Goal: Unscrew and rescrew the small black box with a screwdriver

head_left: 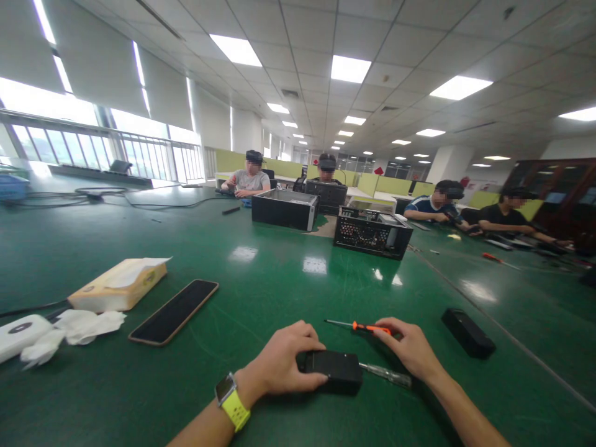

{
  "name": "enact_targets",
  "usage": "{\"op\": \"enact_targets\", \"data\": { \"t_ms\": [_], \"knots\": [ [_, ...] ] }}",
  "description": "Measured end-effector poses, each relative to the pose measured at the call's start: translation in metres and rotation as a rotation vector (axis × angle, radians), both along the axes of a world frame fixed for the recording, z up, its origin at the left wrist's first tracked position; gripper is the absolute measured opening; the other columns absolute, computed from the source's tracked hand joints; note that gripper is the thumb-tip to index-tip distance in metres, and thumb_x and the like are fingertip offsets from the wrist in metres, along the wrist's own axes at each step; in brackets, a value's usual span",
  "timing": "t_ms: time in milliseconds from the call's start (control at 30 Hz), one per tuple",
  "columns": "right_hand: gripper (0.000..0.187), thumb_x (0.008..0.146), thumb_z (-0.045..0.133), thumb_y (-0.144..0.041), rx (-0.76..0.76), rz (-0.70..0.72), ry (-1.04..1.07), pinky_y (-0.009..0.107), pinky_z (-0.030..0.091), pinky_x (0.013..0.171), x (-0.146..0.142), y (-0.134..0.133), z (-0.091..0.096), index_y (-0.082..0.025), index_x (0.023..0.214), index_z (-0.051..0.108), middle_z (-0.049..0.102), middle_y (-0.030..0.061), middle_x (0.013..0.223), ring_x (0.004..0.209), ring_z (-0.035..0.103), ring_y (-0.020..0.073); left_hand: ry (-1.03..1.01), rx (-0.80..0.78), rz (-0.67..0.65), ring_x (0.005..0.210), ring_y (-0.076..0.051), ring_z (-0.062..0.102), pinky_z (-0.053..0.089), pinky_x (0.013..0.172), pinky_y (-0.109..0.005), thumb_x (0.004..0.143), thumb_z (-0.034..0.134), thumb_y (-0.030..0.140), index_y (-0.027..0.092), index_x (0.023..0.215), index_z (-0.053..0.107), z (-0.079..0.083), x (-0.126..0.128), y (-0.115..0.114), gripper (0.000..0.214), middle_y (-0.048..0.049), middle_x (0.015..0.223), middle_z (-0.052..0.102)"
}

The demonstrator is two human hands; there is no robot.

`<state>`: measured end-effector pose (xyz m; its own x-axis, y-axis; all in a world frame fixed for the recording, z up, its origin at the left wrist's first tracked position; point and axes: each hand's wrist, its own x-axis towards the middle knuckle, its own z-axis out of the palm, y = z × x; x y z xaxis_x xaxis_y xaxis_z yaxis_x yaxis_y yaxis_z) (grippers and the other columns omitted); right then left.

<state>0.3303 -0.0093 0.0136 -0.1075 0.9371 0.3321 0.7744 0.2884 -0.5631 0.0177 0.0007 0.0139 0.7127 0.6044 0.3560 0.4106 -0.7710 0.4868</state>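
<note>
My left hand (287, 359) is closed on the left end of a small black rectangular box (339, 371), with the thumb on its near side and the fingers on its far side. The box rests on the green table. My right hand (412, 347) pinches the orange and black handle of a screwdriver (364, 327), whose thin shaft points left, just beyond the box. Between the box and my right hand lies a second screwdriver with a clear handle (388, 375); its tip is hidden by or close against the box.
A second black box (468, 333) lies at the right. To the left are a phone (177, 310), a tissue pack (118, 285), crumpled tissues (88, 326) and a white device (21, 335). Two computer cases (285, 210) stand farther back. Several people sit around the table.
</note>
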Motion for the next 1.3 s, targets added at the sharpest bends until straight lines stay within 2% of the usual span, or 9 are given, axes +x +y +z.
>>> {"op": "enact_targets", "data": {
  "t_ms": [67,133,267,367,533,667,833,933,1300],
  "knots": [
    [0.031,0.087,0.058,-0.046,-0.05,0.012,-0.068,0.031,0.05,0.067,0.001,0.001,-0.019,-0.019,0.097,0.072,0.074,0.005,0.088,0.073,0.065,0.0202,-0.003,0.015,0.008,0.089,-0.023,0.06,0.049,0.077,-0.03,0.074,0.075,0.043,0.022,0.104,0.074,0.0,0.0,0.0,0.036,-0.0052,0.096,0.066],
    [0.03,0.083,0.063,-0.045,-0.07,0.028,-0.093,0.031,0.05,0.067,0.0,0.002,-0.023,-0.019,0.095,0.072,0.073,0.0045,0.086,0.073,0.065,0.0204,0.004,0.026,0.017,0.089,-0.024,0.061,0.049,0.076,-0.03,0.074,0.074,0.044,0.021,0.103,0.075,0.0,0.001,0.001,0.037,-0.0055,0.095,0.067],
    [0.033,0.085,0.06,-0.049,-0.044,0.028,-0.146,0.031,0.048,0.067,-0.002,-0.005,-0.001,-0.018,0.091,0.071,0.07,0.005,0.083,0.074,0.063,0.0206,0.01,0.033,0.015,0.087,-0.024,0.061,0.049,0.075,-0.031,0.074,0.074,0.044,0.02,0.104,0.075,0.001,0.001,0.001,0.038,-0.0056,0.093,0.068],
    [0.031,0.086,0.061,-0.047,-0.148,0.129,-0.227,0.028,0.044,0.062,-0.001,-0.019,0.014,-0.019,0.08,0.071,0.068,0.0022,0.074,0.068,0.06,0.0181,-0.007,0.033,0.005,0.087,-0.024,0.061,0.049,0.075,-0.031,0.075,0.075,0.043,0.019,0.105,0.075,-0.001,0.001,0.002,0.039,-0.0061,0.093,0.069],
    [0.009,0.073,0.072,-0.028,-0.343,0.159,-0.362,0.025,0.038,0.059,0.003,-0.035,0.014,-0.023,0.081,0.071,0.068,-0.0007,0.076,0.068,0.059,0.0169,-0.012,0.046,0.011,0.087,-0.023,0.061,0.049,0.076,-0.031,0.076,0.074,0.043,0.018,0.105,0.074,-0.004,0.001,0.002,0.038,-0.0064,0.094,0.069],
    [0.007,0.077,0.061,-0.02,-0.411,0.214,-0.225,0.023,0.037,0.057,0.01,-0.034,0.017,-0.019,0.074,0.068,0.062,-0.0018,0.067,0.062,0.054,0.0137,0.003,0.06,0.003,0.087,-0.024,0.062,0.049,0.077,-0.032,0.078,0.072,0.042,0.017,0.106,0.074,-0.004,0.002,0.003,0.038,-0.007,0.095,0.07],
    [0.008,0.075,0.064,-0.023,-0.469,0.368,0.02,0.024,0.041,0.06,0.009,-0.04,0.035,-0.017,0.075,0.069,0.058,-0.0022,0.067,0.062,0.051,0.0133,0.014,0.081,-0.001,0.087,-0.023,0.063,0.05,0.077,-0.031,0.08,0.071,0.04,0.016,0.107,0.074,-0.003,0.002,0.005,0.037,-0.0072,0.097,0.072],
    [0.01,0.072,0.067,-0.025,-0.52,0.423,0.04,0.024,0.041,0.061,0.003,-0.043,0.036,-0.016,0.073,0.071,0.058,-0.0013,0.067,0.062,0.051,0.0132,0.008,0.092,0.006,0.087,-0.023,0.063,0.05,0.077,-0.031,0.081,0.069,0.04,0.017,0.107,0.074,-0.005,0.002,0.006,0.035,-0.0068,0.097,0.072],
    [0.016,0.072,0.067,-0.029,-0.515,0.391,0.041,0.025,0.036,0.058,0.009,-0.045,0.04,-0.014,0.07,0.07,0.055,-0.0004,0.065,0.062,0.047,0.0133,-0.006,0.112,0.013,0.085,-0.022,0.063,0.05,0.076,-0.029,0.081,0.068,0.038,0.017,0.105,0.075,-0.006,0.005,0.007,0.033,-0.0069,0.095,0.071]
  ]
}}
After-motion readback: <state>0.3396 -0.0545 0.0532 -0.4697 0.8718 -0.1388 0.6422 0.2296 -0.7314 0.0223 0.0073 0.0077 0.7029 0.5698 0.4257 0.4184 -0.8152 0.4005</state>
